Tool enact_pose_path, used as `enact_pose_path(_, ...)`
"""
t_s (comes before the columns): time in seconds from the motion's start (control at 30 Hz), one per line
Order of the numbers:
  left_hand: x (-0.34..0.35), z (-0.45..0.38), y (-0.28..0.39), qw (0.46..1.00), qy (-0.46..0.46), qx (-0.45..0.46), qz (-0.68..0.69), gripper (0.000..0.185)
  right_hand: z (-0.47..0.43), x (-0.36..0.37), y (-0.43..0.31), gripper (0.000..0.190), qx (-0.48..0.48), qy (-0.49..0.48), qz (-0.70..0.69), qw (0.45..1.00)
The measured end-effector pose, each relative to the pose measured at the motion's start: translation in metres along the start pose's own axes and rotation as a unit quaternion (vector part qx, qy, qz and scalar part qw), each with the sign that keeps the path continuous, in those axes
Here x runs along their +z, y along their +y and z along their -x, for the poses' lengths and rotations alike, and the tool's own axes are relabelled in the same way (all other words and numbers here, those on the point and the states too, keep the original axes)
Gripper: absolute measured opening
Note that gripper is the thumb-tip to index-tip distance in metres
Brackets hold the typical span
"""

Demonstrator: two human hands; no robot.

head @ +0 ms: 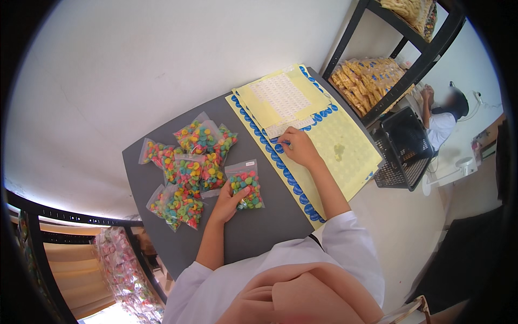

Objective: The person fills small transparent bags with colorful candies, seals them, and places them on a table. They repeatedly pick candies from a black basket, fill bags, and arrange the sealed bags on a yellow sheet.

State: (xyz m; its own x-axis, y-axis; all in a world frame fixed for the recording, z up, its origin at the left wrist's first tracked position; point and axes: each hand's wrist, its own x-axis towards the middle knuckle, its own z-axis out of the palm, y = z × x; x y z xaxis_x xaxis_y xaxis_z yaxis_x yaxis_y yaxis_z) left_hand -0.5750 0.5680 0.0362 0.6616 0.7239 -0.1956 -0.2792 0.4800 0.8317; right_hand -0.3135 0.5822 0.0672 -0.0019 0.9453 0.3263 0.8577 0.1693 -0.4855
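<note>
My left hand (226, 204) grips a clear zip bag of multicoloured candies (245, 188) by its left side, thumb on top. The bag lies on the grey table (259, 233) and bears a small white label (251, 163) near its zip. My right hand (299, 148) is over the yellow sticker sheet (327, 150), fingertips bent down at the column of round blue stickers (289, 176). Whether a sticker is pinched between those fingers cannot be made out. Several similar candy bags (190, 162) are heaped left of my left hand.
Sheets of small white labels (281, 95) lie on the yellow sheets' far part. A black shelf rack (394, 87) with packed yellowish snack bags (368, 81) stands at right, near a black plastic crate (404, 150). A person (443, 121) sits beyond. Bagged goods (121, 267) hang lower left.
</note>
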Motion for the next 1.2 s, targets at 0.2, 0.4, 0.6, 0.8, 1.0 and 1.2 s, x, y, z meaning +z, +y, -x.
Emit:
enact_pose_path(0.2, 0.000, 0.000, 0.000, 1.000, 0.009, -0.003, 0.005, 0.047, 0.006, 0.002, -0.013, 0.011, -0.009, 0.001, 0.050, 0.999)
enact_pose_path(0.4, 0.000, -0.001, -0.002, 1.000, 0.009, -0.007, 0.016, 0.047, 0.002, 0.000, -0.007, 0.006, -0.125, 0.027, 0.058, 0.990)
enact_pose_path(0.6, -0.003, -0.002, -0.004, 1.000, 0.010, -0.007, 0.019, 0.048, 0.006, 0.007, -0.003, 0.010, -0.058, 0.005, 0.030, 0.998)
enact_pose_path(0.8, -0.004, -0.004, -0.006, 0.999, 0.012, -0.001, 0.035, 0.051, 0.004, 0.006, 0.001, 0.005, -0.058, -0.025, 0.015, 0.998)
enact_pose_path(1.0, -0.002, -0.003, -0.004, 0.998, 0.012, -0.017, 0.053, 0.049, -0.001, 0.001, 0.003, 0.003, -0.085, -0.086, 0.032, 0.992)
enact_pose_path(1.2, -0.001, -0.002, -0.002, 0.998, 0.014, -0.022, 0.053, 0.049, -0.009, -0.008, -0.001, 0.001, -0.057, -0.173, 0.027, 0.983)
